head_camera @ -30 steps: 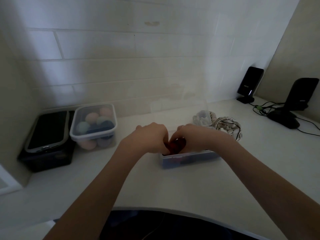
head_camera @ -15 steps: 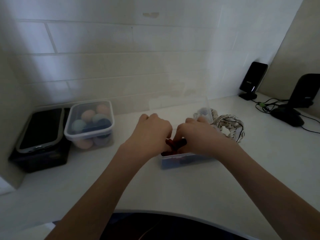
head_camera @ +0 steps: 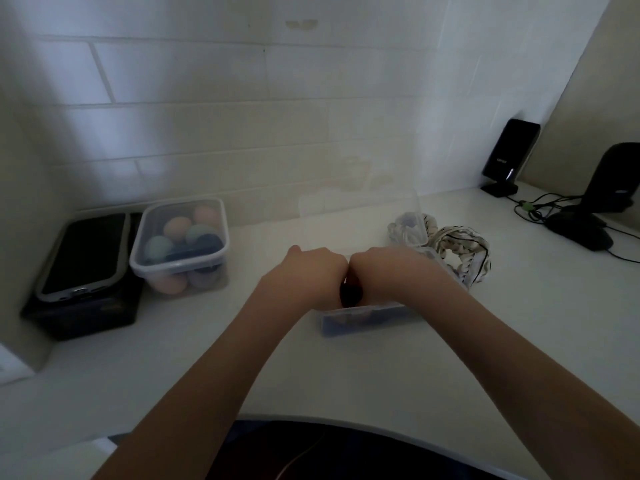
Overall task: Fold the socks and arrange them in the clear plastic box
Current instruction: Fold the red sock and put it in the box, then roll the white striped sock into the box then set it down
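Note:
A clear plastic box (head_camera: pixel 363 318) stands on the white counter, its open lid (head_camera: pixel 414 223) upright behind it. Dark folded socks show through its front wall. My left hand (head_camera: pixel 304 275) and my right hand (head_camera: pixel 391 271) meet knuckle to knuckle above the box. Between them they grip a dark red sock (head_camera: pixel 350 293) and hold it at the box's opening. The fingers are hidden behind the backs of the hands. Loose white striped socks (head_camera: pixel 460 251) lie in a pile just right of the box.
A lidded tub of coloured balls (head_camera: pixel 180 244) sits at the back left beside a phone on a black box (head_camera: pixel 83 258). Two black speakers (head_camera: pixel 509 157) with cables stand at the far right. The counter's curved front edge (head_camera: pixel 346 420) is near my body.
Both hands have closed together until they touch, and they have pushed the red sock lower toward the box. The camera shifted slightly.

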Action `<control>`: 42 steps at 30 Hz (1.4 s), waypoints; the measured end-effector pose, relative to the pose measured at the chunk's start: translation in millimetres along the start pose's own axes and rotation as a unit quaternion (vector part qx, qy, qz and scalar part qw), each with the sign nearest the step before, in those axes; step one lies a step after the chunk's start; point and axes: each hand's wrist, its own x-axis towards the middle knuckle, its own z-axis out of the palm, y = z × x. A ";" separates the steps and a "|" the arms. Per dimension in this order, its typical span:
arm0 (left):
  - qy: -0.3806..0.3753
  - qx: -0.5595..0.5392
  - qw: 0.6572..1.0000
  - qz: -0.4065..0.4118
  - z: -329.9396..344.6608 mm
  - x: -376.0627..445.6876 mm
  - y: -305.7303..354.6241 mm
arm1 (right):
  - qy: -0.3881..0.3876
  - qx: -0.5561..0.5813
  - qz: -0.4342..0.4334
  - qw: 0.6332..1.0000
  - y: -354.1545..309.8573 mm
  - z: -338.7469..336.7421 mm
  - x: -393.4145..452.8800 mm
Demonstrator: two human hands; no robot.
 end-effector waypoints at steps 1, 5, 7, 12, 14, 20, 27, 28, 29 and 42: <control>-0.003 -0.007 1.000 -0.004 1.0 0.8 0.4 | -0.010 0.010 -0.002 1.000 0.9 -0.5 0.6; -0.010 -0.034 0.999 -0.010 -4.4 1.5 1.0 | -0.066 0.160 -0.040 0.984 19.5 2.4 -3.8; -0.041 -0.068 0.997 -0.003 -11.4 -1.8 -4.0 | -0.037 0.269 -0.058 0.961 34.8 5.8 -12.0; 0.042 -0.245 0.968 0.024 -23.8 -17.4 -23.7 | 0.183 0.504 -0.010 0.844 78.7 7.8 -33.9; 0.154 -0.296 0.942 0.015 -20.0 -19.5 -28.1 | 0.304 0.470 0.042 0.827 96.6 13.3 -34.8; 0.274 -0.339 0.899 0.032 8.6 -16.5 -17.6 | 0.265 0.258 0.277 0.887 122.0 52.9 -28.5; 0.313 -0.353 0.878 0.076 20.2 -19.2 3.8 | 0.402 0.376 0.224 0.804 114.9 67.4 -44.6; 0.315 -0.363 0.873 0.077 20.4 -19.2 7.4 | 0.438 0.402 0.234 0.769 113.8 60.8 -49.9; 0.318 -0.375 0.867 0.077 20.0 -19.0 11.3 | 0.465 0.422 0.234 0.743 112.6 53.5 -55.5; 0.181 -0.579 0.776 0.173 -30.4 37.4 127.6 | 0.418 0.611 0.180 0.648 116.4 8.8 -117.2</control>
